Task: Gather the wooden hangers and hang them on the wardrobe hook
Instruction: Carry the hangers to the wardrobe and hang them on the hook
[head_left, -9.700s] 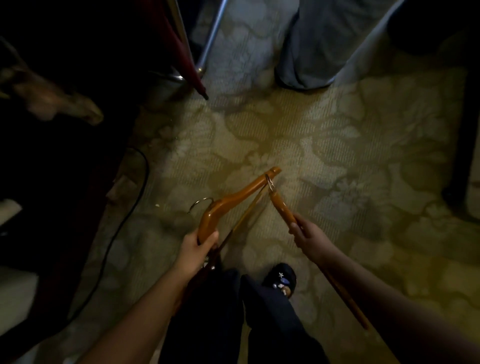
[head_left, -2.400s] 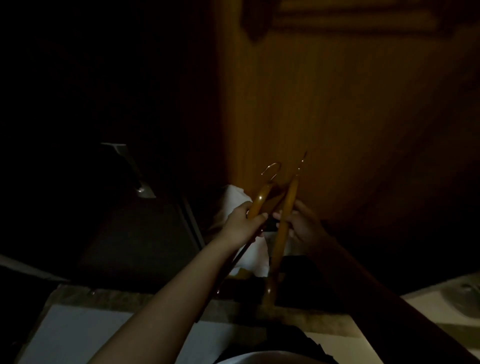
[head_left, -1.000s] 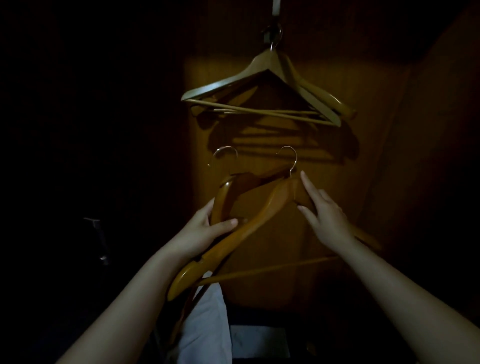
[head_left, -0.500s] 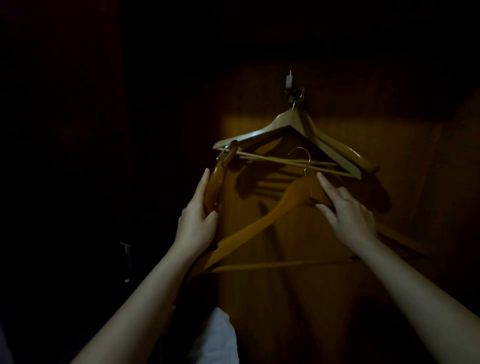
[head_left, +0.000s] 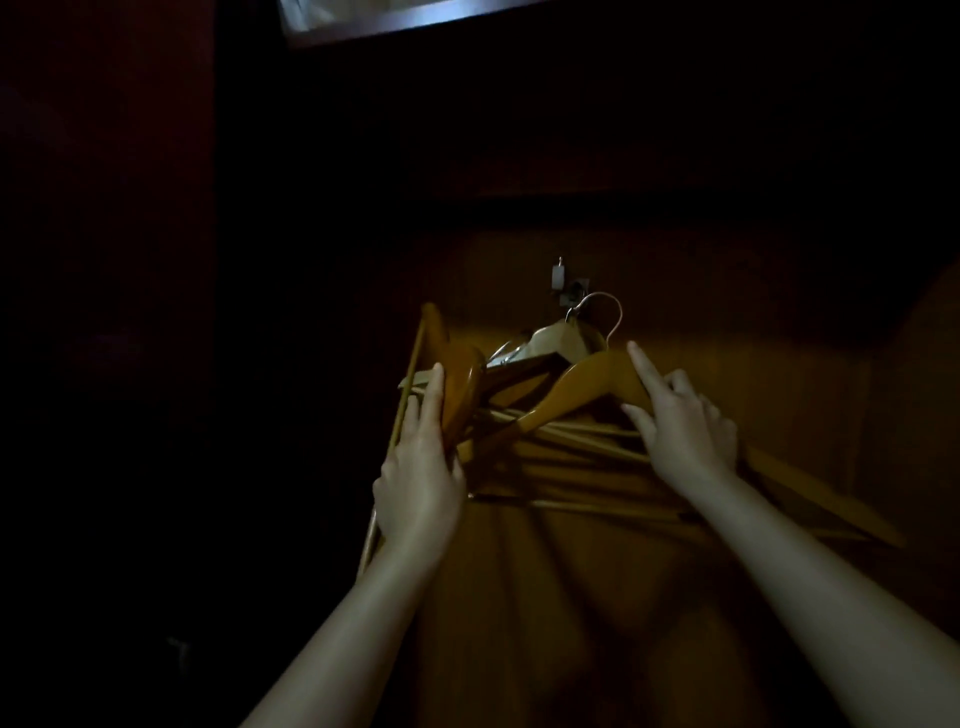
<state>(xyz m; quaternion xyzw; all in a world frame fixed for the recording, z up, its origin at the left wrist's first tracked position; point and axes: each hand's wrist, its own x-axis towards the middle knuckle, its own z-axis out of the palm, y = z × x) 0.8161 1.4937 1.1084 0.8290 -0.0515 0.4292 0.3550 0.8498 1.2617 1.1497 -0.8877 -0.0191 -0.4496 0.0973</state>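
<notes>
**Two hands lift wooden hangers up to the wardrobe hook**

It is very dark here. Only the brown wooden back wall (head_left: 753, 332) of the wardrobe has some light on it. A small wardrobe hook (head_left: 560, 274) sticks out of that wall, up near the middle. A pale hanger (head_left: 550, 336) hangs from it.

The left hand (head_left: 421, 467) is raised and holds the left hanger (head_left: 461, 387). This hanger is shiny and orange-brown, and it is turned so we see its thin edge. The long fingers (head_left: 434, 400) lie straight up along one side of the wood. The thumb is tucked on the other side, so the wood is held tight between them. This hanger is low and to the left of the wardrobe hook, and its top touches the pale hanger.

The right hand (head_left: 680, 428) holds the right hanger (head_left: 587, 376), which faces us with its arms spread wide. The pointing finger lies straight along the top of the wood and the thumb sits under it, so the hand pinches the wood. The other fingers are curled. The wire loop (head_left: 612, 312) on this hanger is right beside the wardrobe hook. It is too dark to tell if the loop has caught on it.

Thin wooden bars (head_left: 587, 439) from the hangers cross each other between the two hands.

A bright strip (head_left: 395, 18) shows at the very top.
</notes>
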